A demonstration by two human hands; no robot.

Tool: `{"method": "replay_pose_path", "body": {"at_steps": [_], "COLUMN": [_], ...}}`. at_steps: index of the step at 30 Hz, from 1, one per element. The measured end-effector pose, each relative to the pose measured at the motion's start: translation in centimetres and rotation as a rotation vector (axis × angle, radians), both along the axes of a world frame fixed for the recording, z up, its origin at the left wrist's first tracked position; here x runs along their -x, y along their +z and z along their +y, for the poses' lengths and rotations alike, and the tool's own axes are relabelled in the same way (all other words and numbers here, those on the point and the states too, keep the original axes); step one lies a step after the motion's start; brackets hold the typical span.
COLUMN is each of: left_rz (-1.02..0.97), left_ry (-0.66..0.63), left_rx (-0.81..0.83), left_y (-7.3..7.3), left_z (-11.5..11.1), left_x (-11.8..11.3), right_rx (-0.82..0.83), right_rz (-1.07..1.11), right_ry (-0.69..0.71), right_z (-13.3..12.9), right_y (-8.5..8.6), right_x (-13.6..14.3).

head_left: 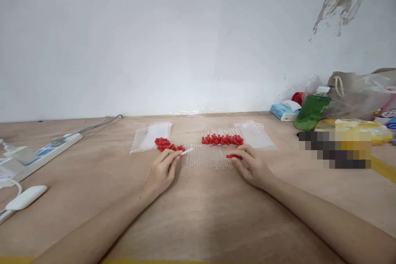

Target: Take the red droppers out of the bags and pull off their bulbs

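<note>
My left hand [163, 170] is closed in a pinch on a thin white stick [187, 151] that points right over a row of slim clear tubes [206, 157]. Just behind its fingers lies a pile of red rubber bulbs [165, 144]. On the right, my right hand [252, 168] pinches a red rubber bulb [234, 156] near the row's right end. Behind the tubes, a band of red bulbs [222, 139] has clear tubes reaching back from it; whether each bulb is fitted on a tube is too small to tell.
Clear plastic bags [156, 135] lie at back left, with another clear bag [256, 135] at back right. A power strip [46, 152] with cables is far left. Right of the work stand a blue tissue pack [283, 111], a green bottle [312, 109] and yellow packaging [355, 126].
</note>
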State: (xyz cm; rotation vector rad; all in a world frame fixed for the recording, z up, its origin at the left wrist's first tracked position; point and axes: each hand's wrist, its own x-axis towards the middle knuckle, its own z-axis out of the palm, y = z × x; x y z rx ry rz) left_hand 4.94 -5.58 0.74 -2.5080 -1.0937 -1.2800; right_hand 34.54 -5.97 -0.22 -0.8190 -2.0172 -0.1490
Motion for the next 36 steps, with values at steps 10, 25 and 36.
{"method": "replay_pose_path", "body": {"at_steps": [10,25,36], "left_rz": [0.016,0.098,0.319], "left_ry": [0.072,-0.054,0.018], "left_rx": [-0.033,0.015,0.094], "left_y": [-0.9,-0.7,0.3], "left_z": [3.1,2.6,2.0], "left_x": [-1.6,-1.9,-0.9], "right_rx": [0.192,0.266,0.087], "right_rz": [0.406,0.128,-0.073], "right_ry": [-0.330,-0.488,-0.492], "right_z": [3.2,3.1,3.3], "right_y": [-0.6,-0.4,-0.4], "right_x": [-3.5,-3.2,-1.9]}}
